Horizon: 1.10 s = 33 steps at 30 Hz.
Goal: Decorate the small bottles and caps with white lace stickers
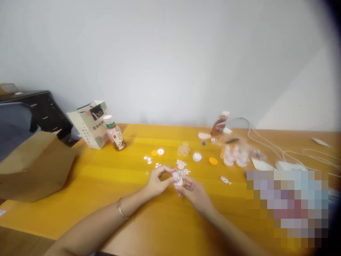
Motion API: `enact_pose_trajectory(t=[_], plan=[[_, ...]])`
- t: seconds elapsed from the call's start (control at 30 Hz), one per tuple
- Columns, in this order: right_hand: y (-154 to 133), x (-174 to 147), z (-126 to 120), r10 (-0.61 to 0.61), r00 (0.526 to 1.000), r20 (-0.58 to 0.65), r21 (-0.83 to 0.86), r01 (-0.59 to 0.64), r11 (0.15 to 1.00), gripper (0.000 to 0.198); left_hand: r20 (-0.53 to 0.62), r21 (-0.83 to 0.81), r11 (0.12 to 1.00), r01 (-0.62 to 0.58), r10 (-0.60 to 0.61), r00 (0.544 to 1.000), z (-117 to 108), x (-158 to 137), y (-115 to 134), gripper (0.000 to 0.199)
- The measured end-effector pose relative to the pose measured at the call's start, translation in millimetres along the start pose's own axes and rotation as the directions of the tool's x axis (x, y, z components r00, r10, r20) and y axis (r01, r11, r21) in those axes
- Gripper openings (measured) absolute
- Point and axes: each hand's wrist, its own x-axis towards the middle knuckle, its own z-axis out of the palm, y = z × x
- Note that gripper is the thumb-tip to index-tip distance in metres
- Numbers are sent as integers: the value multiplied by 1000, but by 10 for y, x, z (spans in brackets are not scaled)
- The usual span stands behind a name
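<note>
Holding a white piece (177,177) over the counter (160,224), the left hand (159,181) pinches its top while the right hand (194,192) grips its orange-edged bottom; uneven pressure could make it slip, knocking the loose cutouts (184,172) just beyond toward the white disc (197,157).

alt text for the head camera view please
The left hand and right hand hold a small white-and-orange piece above a yellow table. Loose white parts lie beyond; a paper bag and a labelled bottle stand at left, an amber bottle at back right.
</note>
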Motion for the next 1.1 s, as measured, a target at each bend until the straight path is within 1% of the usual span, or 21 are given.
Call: enact_pose_trajectory(t=[0.1, 0.17, 0.23, 0.37, 0.47, 0.57, 0.7, 0.8, 0.93, 1.0, 1.1], plan=[[1, -5, 24, -41, 998, -52, -30, 40, 999, 33, -79, 48, 999, -8, 12, 997, 52, -20, 11, 17], [-2, -3, 29, -54, 997, -59, -24, 53, 998, 33, -85, 8, 1000, 19, -19, 996, 73, -25, 31, 17], [-14, -1, 26, -47, 998, -38, 1, 47, 999, 31, -53, -85, 995, 58, -62, 997, 77, -23, 52, 19], [-44, -3, 4, -22, 998, 62, 72, 17, 997, 21, 24, -265, 954, 140, -138, 990, 51, -10, 84, 22], [-35, -13, -4, 6, 992, 126, 194, -30, 981, 19, 76, -348, 920, 183, -166, 983, 32, -2, 110, 23], [1, -31, 6, 24, 985, 168, 345, -82, 935, 19, 91, -377, 903, 208, -187, 978, 21, -6, 140, 24], [52, -48, 22, 50, 976, 211, 465, -146, 873, 19, 97, -383, 901, 203, -179, 979, 16, -11, 173, 25], [61, -45, 14, 78, 968, 239, 484, -188, 855, 20, 99, -364, 919, 153, -126, 987, 6, 11, 188, 24], [39, -43, 0, 105, 956, 274, 407, -214, 888, 26, 159, -304, 945, 124, -78, 984, -33, 53, 179, 24], [32, -43, -1, 100, 959, 265, 379, -199, 904, 31, 159, -244, 965, 93, -54, 986, -55, 62, 169, 24], [38, -39, -1, 83, 967, 240, 352, -167, 921, 34, 137, -131, 991, 12, 6, 991, -69, 51, 173, 19]])
